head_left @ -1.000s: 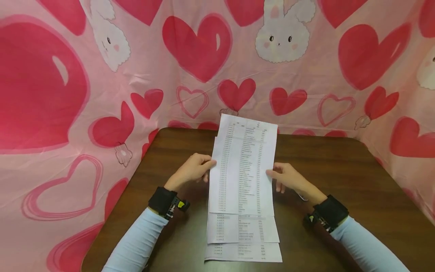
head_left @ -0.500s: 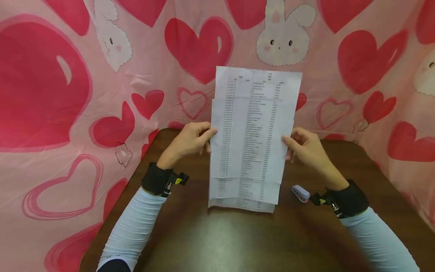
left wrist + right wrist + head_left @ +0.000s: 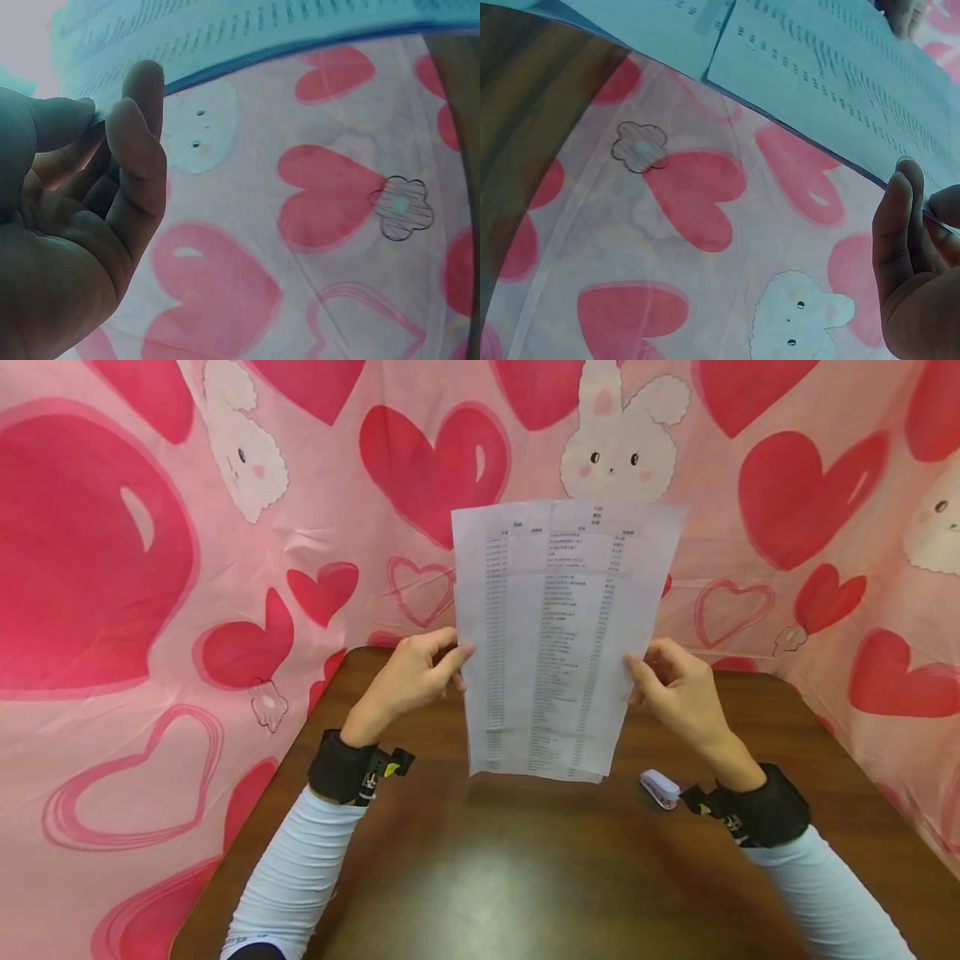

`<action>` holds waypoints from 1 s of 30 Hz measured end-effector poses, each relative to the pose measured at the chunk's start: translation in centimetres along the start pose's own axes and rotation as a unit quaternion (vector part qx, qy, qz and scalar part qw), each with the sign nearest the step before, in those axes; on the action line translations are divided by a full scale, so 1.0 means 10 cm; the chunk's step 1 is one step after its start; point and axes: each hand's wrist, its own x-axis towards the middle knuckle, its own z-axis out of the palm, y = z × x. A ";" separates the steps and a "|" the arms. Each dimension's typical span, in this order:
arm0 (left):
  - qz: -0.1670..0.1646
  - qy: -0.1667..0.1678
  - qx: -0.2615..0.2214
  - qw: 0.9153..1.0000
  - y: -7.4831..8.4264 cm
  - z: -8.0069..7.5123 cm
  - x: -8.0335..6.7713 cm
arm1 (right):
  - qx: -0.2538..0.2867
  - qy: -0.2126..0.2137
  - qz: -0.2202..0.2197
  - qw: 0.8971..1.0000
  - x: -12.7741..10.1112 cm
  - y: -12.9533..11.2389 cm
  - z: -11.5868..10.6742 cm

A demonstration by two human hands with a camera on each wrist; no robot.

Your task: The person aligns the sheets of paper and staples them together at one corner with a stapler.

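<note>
Pink cloth with hearts and rabbits hangs behind our brown table. From the head view, we hold a stack of printed sheets upright, its lower edge near the tabletop; our left hand and right hand each pinch a side edge. The edges look nearly squared, and one small stapler lies untouched beside the right wrist.

Left wrist view: thumb and fingers pinch the paper's edge.

Right wrist view: at least two overlapping sheets show; fingertips grip their edge.
</note>
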 end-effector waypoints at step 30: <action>-0.116 -0.124 -0.004 0.985 -0.60 0.46 -0.31 | -0.019 -0.085 0.136 0.987 -0.67 0.46 0.42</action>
